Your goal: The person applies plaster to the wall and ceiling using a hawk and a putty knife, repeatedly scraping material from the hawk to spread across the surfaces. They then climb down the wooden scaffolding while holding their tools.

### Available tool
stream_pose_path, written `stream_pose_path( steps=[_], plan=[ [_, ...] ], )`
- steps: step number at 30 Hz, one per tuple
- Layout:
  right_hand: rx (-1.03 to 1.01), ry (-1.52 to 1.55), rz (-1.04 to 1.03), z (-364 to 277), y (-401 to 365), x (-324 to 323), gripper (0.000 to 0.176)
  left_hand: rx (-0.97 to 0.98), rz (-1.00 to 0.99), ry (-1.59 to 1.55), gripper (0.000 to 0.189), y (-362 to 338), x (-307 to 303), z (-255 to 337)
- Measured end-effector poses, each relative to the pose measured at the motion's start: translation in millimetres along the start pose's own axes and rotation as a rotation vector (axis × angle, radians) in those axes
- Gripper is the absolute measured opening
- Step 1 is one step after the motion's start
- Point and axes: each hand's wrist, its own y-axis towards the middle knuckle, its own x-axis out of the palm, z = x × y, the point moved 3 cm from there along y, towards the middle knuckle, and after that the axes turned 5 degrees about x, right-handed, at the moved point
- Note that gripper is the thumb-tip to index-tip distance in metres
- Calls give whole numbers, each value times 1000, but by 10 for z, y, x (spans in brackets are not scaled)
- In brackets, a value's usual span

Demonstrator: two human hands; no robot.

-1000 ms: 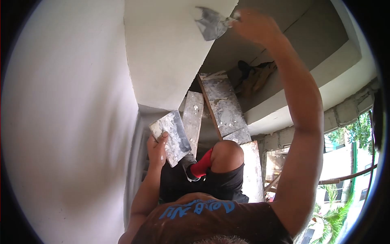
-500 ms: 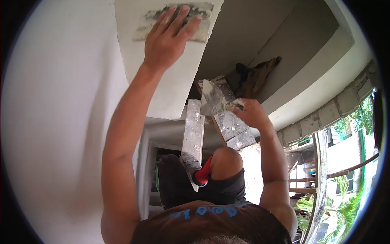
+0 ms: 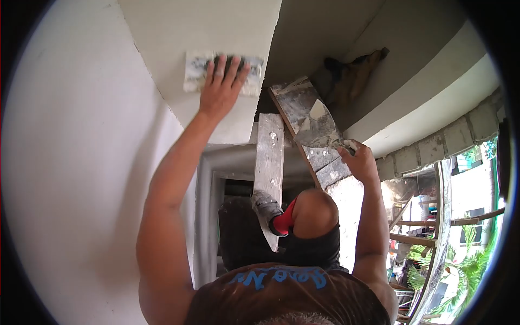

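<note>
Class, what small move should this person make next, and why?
Probably slide the rectangular plate along the pale wall face: the left hand lies spread over it, while the right hand holds the scraper clear of that face.

Your shirt (image 3: 216, 299) carries blue lettering (image 3: 279, 276) across the chest, upside down as the head camera sees it. Turned the right way up, the word nearer your right side seems to read "Aero". A second, shorter word follows toward your left and appears to begin with "N"; its ending is lost in the folds. You also have a smaller blue line (image 3: 273, 268) beneath, too small to read.
</note>
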Motion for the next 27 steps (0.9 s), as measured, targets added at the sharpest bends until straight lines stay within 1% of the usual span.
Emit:
stream_pose_path(
  steps=[1,2,4,5,6,7,8,9,10,11,12,13,14,15,16,18,20,22,23,24,25,26,27],
  plan=[
    [-86,18,63,14,30,17,53,-26,-20,-41,55,-213,69,118],
    [-92,19,71,5,40,46,53,-25,-12,-36,55,-323,47,184],
    [-92,0,73,-87,36,93,53,-116,-122,-145,54,-463,-102,285],
    [-140,51,66,-164,13,93,44,-123,-119,-140,54,-501,-244,350],
    [-142,52,64,-243,7,54,44,-548,-152,-613,50,-476,-460,312],
    [-161,275,-121,-344,-4,35,38,-976,-186,-1088,47,-544,-532,332],
    [-167,497,-312,-439,-44,34,32,-1003,134,-1348,38,-673,-481,329],
    [-171,567,-388,-543,-73,42,24,-1185,208,-1702,37,-707,-625,355],
    [-270,599,-470,-618,-48,90,25,-1358,307,-2052,36,-698,-774,372],
    [-256,630,-552,-710,-46,151,25,-1312,342,-2219,42,-750,-810,395],
    [-245,664,-629,-827,-53,212,26,-1324,339,-2217,42,-743,-877,427],
    [-243,665,-631,-891,7,278,26,-1302,387,-2386,44,-680,-970,471],
    [-274,606,-686,-929,71,379,26,-1272,437,-2554,47,-655,-1042,517],
    [-305,547,-741,-942,110,450,26,-1287,402,-2516,51,-701,-1075,533],
    [-305,548,-743,-931,143,453,26,-1289,402,-2514,51,-746,-1099,521],
    [-264,624,-705,-873,300,397,25,-1193,446,-2500,52,-848,-1135,431],
    [-198,717,-547,-815,435,278,24,-1184,489,-2514,55,-1009,-1158,352],
    [-239,665,-362,-796,500,174,20,-1253,585,-2401,55,-979,-1261,262],
    [-238,657,-362,-791,464,199,20,-1288,592,-2352,55,-965,-1295,236],
    [-422,552,-132,-894,333,159,20,-1284,606,-2355,55,-968,-1291,253],
    [-600,440,100,-1012,186,107,24,-1371,607,-2339,54,-981,-1284,247],
    [-708,362,110,-1090,86,102,34,-1461,600,-2321,53,-990,-1269,248],
    [-760,265,103,-1159,-28,92,36,-1459,605,-2325,53,-992,-1252,266]
  ],
)
